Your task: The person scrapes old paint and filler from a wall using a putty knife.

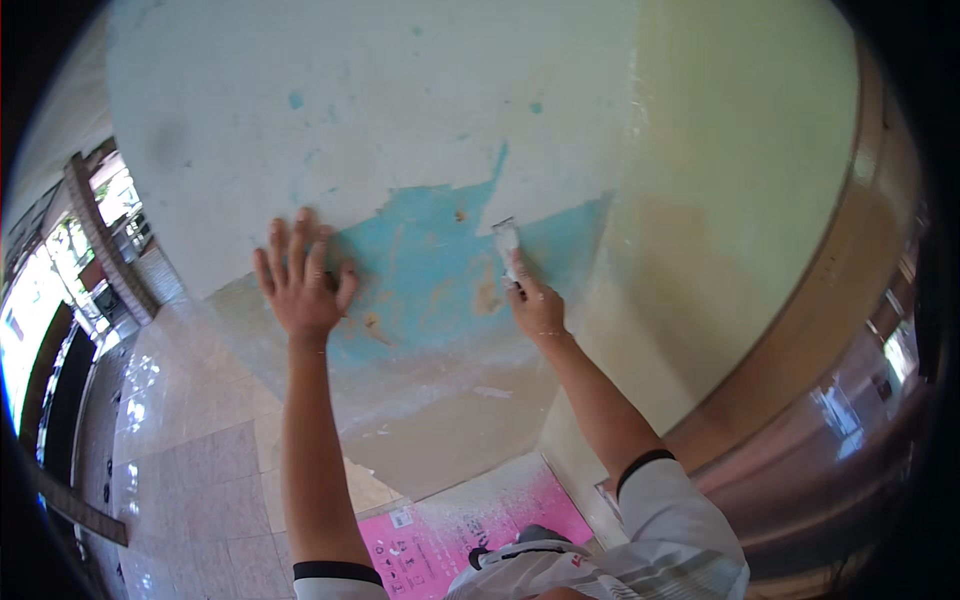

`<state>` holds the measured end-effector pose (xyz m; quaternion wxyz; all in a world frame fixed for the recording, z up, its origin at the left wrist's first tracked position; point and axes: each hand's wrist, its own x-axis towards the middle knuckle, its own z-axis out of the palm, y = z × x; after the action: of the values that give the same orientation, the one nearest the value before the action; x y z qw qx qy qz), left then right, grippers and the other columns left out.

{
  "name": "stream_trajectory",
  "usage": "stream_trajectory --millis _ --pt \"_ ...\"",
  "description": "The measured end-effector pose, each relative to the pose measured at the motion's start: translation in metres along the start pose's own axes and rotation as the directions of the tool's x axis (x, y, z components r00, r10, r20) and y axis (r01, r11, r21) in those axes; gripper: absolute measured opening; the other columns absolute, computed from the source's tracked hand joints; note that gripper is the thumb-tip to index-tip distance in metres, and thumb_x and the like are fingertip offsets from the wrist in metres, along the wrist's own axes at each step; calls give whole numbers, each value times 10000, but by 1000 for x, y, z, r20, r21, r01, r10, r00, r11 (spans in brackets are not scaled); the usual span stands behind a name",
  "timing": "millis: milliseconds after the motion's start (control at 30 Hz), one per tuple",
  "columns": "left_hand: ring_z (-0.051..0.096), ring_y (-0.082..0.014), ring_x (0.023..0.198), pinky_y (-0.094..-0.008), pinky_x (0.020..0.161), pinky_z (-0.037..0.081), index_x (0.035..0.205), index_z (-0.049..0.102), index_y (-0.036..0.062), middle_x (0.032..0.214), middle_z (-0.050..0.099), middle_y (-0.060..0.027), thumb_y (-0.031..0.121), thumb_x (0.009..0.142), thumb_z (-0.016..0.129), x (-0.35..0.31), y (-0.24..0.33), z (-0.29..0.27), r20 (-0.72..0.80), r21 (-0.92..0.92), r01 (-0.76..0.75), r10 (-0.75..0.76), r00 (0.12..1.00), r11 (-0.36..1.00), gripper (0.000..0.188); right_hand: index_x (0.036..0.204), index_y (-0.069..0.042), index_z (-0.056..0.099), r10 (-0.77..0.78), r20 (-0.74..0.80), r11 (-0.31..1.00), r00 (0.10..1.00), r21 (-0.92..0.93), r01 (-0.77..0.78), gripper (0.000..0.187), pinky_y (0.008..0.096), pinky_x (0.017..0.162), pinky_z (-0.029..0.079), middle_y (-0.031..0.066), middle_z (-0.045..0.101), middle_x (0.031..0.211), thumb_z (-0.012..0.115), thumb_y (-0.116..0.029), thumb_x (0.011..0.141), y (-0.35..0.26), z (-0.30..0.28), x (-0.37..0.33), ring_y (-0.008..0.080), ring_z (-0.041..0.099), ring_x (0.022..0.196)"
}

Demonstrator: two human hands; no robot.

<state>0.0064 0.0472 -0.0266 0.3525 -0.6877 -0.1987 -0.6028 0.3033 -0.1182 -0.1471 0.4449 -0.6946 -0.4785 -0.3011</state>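
In my right hand (535,303) is a small putty knife (507,243), its grip smeared with white and its blade edge against the wall (390,110). The blade meets the wall where white coating borders a bare blue patch (430,250). This patch has a jagged upper edge and some brownish spots. My left hand (302,283) lies with fingers spread on the wall, at the left end of the blue patch. Nothing is held in it.
A pink printed board (480,510) dusted with white flakes lies on the floor below the wall. Pale tiles (200,470) spread to the left. At right, a yellowish wall (740,180) meets the white one, with a brown wooden frame (800,310) beyond.
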Motion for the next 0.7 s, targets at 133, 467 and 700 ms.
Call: stream_trajectory --millis 133,467,700 --pt "428 -300 1463 -516 1243 190 1145 676 204 1504 564 2 407 903 601 -8 -10 -5 28 46 37 -38 999 998 325 1557 -275 430 -2 86 1000 996 -13 3 655 449 573 554 119 709 750 672 -290 948 -18 -10 9 351 688 652" --pt "415 -313 1470 -503 1246 163 1263 635 189 1521 542 -31 406 930 594 -6 -9 -2 19 35 -2 1 1000 999 399 1573 -270 399 -25 105 1000 994 -9 26 681 455 552 543 122 698 762 669 -282 948 -14 -11 7 350 679 643" --pt "413 -316 1471 -506 1244 169 1239 635 191 1520 541 -34 411 923 605 -4 -4 -3 35 38 7 -8 999 999 386 1578 -280 391 -38 98 999 995 4 38 730 452 579 553 126 696 766 683 -244 911 0 -5 -9 356 680 650"
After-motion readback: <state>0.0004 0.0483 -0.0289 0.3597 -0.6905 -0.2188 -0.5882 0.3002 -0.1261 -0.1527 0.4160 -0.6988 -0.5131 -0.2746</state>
